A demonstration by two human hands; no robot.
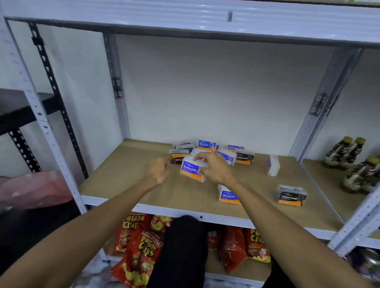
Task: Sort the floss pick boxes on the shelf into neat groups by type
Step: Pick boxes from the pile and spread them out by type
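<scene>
My right hand (214, 169) grips a white "Smooth" floss pick box (191, 169) by its top and side, tilted a little above the wooden shelf (122, 180). My left hand (158, 169) hovers just left of that box with fingers loosely curled, holding nothing. Behind them lies a jumbled pile: dark "Charcoal" boxes (180, 153), a "Round" box (206, 144), another "Charcoal" box (244, 158). A "Round" box (228, 195) stands under my right wrist. One "Charcoal" box (291, 196) sits alone at front right, and a white box (273, 165) stands blurred farther back.
Brown bottles (353, 164) stand on the neighbouring shelf at right. Red potato chip bags (141, 246) fill the shelf below. White uprights (319, 110) frame the bay. A pink container (28, 189) sits at left beside a black rack.
</scene>
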